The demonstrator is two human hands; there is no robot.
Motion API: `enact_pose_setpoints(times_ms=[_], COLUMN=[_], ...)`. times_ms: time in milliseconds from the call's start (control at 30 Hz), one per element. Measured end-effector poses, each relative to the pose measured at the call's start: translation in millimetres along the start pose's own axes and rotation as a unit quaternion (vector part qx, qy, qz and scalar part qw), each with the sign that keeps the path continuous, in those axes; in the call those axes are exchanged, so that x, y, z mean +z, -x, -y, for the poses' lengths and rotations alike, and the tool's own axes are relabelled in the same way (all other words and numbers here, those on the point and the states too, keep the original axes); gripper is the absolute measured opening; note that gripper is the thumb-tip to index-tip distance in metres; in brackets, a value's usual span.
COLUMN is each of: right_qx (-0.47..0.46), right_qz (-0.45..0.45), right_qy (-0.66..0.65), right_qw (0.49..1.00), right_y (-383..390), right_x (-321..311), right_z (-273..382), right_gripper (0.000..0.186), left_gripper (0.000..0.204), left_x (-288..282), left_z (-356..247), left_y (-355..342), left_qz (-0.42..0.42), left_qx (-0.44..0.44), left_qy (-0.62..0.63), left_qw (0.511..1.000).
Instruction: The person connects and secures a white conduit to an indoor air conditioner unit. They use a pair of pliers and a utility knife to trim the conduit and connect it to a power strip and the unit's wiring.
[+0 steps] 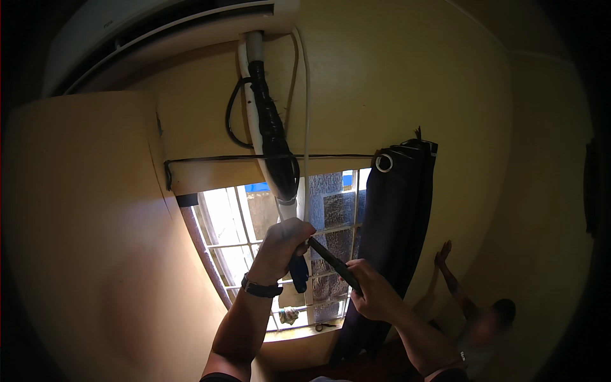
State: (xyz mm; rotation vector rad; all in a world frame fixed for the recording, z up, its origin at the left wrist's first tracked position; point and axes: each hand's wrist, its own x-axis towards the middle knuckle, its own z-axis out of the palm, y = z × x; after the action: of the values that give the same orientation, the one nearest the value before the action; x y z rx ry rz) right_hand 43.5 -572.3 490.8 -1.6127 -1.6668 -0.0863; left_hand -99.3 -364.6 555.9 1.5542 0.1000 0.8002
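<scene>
My left hand [280, 248], with a dark watch band [261, 286] on the wrist, is closed around the lower white section [287, 210] of a pipe bundle wrapped in black tape [270, 121]. My right hand [372, 290] grips a long, dark, rod-like tool [328, 258] that slants up to my left hand; its upper tip is partly hidden there. A dark, bluish piece [299, 274] hangs below my left hand. The bundle runs down from the wall air-conditioner [172, 35] in front of a barred window [226, 223], with a black cable [230, 111] looped beside it.
A dark grommeted curtain [401, 216] hangs right of the window from a thin rod [337, 155]. A pale panel [89, 210] stands at left. At lower right another person [484, 325] rests a raised hand [444, 254] on the wall. A cloth [287, 315] lies on the sill.
</scene>
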Motion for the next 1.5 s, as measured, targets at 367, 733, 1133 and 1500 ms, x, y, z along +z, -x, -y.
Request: enact_pose_setpoints(times_ms=[367,733,1133,1500], right_qx=[0.000,0.007,0.033,0.054], right_qz=[-0.026,0.009,0.037,0.026], right_qy=[0.029,-0.044,-0.023,-0.032], right_qw=[0.999,0.999,0.998,0.998], right_y=[-0.2,1.7,-4.2,-3.8], right_x=[3.8,-0.7,-5.0,10.3], right_z=[-3.6,-1.5,0.7,-11.4], right_gripper=[0.041,0.045,0.050,0.038], left_gripper=[0.022,0.021,0.022,0.021], left_x=[1.3,3.2,4.3,5.8], left_z=[-3.9,-5.4,-7.3,-11.6], left_y=[0.6,1.5,-1.1,-3.3], left_qz=[0.002,-0.009,-0.007,0.010], left_qx=[0.014,0.001,0.002,0.022], left_qy=[-0.056,-0.027,-0.045,-0.080], left_qw=[0.998,1.000,0.999,0.997])
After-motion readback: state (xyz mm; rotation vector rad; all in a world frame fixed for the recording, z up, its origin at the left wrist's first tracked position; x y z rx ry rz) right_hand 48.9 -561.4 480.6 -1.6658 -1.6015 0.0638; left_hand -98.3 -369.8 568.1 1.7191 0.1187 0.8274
